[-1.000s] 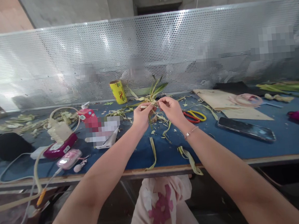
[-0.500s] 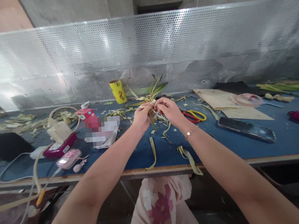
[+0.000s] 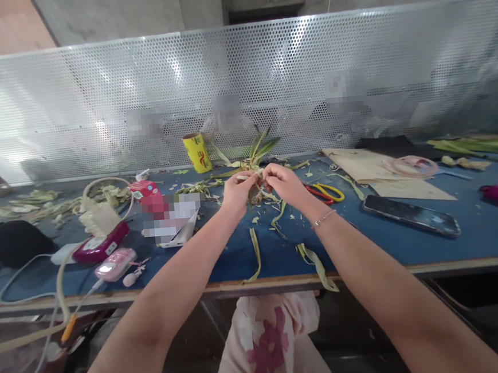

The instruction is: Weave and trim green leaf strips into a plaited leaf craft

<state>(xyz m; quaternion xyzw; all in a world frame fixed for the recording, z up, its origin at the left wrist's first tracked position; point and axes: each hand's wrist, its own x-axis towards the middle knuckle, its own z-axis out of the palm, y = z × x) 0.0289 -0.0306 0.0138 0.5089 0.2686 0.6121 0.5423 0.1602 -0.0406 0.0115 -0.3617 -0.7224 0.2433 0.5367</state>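
Over the middle of the table, my left hand (image 3: 237, 192) and my right hand (image 3: 284, 184) are close together with fingertips bent inward. A pale leaf strip (image 3: 243, 177) shows at the left thumb, pinched by that hand. My right hand is closed at its fingertips, and whatever it grips is too small to make out. Just beyond both hands stand long green leaves (image 3: 263, 145). Shreds and torn pieces lie under the fingers. Red-and-yellow-handled scissors (image 3: 329, 193) rest by the right wrist, partly behind it.
A yellow roll (image 3: 197, 153) stands near the perforated metal screen (image 3: 240, 72). On the right are a phone (image 3: 410, 215) and brown paper (image 3: 360, 169). Power banks, cables and a white box (image 3: 179, 235) occupy the left. Loose strips (image 3: 318, 267) hang at the front edge.
My right hand has shifted slightly, and the fingers of both hands are bent differently around the leaf material. A leaf end below the left hand shows less now.
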